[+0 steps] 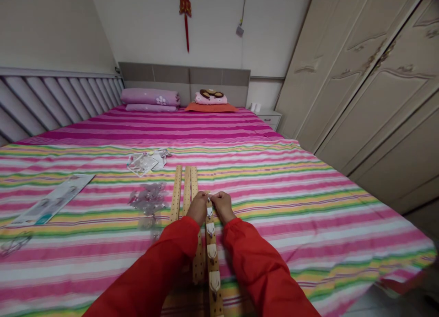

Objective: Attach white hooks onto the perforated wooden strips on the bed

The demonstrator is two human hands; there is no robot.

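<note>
Both hands are on the hooked strip [213,265], a pegboard-style wooden slat lying lengthwise on the striped bedsheet [308,207], running from between the sleeves away from the camera.

Left hand [198,208]: fingers curled in, tips pinched on the top hook [209,211] at the slat's far end. Right hand [222,205]: same, closed, tips on that hook from the other side. The hook sits right between the two sets of fingertips and touches both. How firm the grip is, I can't tell (the knuckles cover the contact).

Three mounted hooks [211,251] sit further down the same slat in a row, nearer the camera, between the red sleeves [247,253].

Three spare strips [186,182] lie side by side just left of the hooked strip, roughly parallel, with their far ends past the hands. The left hand's wrist rests over them.

A clear bag [148,199] of small parts sits left of the strips, near but apart. A second bag, the opened packaging [147,162], lies beyond it. A printed sheet [51,200] is well to the left.

At the far end there's a pink pillow [150,97], an orange cushion [211,108] and the headboard [171,74]. The wardrobe [370,88] runs along the right side.
</note>
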